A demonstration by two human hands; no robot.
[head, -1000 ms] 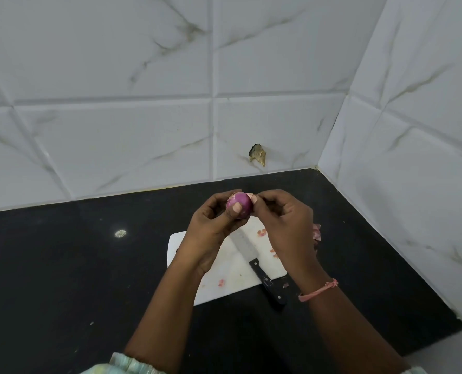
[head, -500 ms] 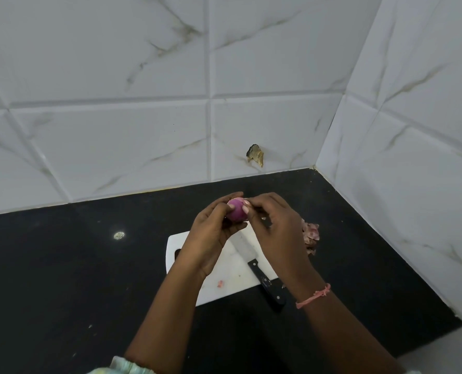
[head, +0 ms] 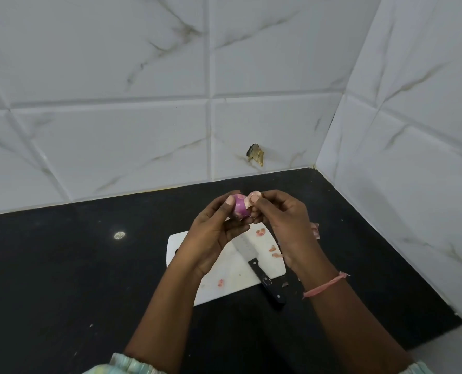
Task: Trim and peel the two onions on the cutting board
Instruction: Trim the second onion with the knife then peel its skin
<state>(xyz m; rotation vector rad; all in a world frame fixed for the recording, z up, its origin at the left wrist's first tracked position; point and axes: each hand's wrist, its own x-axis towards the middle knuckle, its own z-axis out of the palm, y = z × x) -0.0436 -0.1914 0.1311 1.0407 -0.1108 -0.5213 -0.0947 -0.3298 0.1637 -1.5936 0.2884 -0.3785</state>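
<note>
A small purple onion [head: 240,205] is held up above the white cutting board [head: 224,268]. My left hand [head: 216,233] grips it from the left, thumb on its side. My right hand [head: 283,220] pinches a pale flap of onion skin [head: 252,198] lifted off the top right of the onion. A knife [head: 254,261] with a black handle lies on the board, blade pointing away, handle over the board's near right edge. A second onion is not visible.
Bits of pink peel [head: 260,232] lie scattered on the board. A heap of peelings [head: 315,230] sits on the black counter [head: 62,265] right of the board, partly behind my right hand. White tiled walls close in at the back and right.
My right hand has pulled a flap of skin up and away from the onion's top. Both hands stayed close together above the board.
</note>
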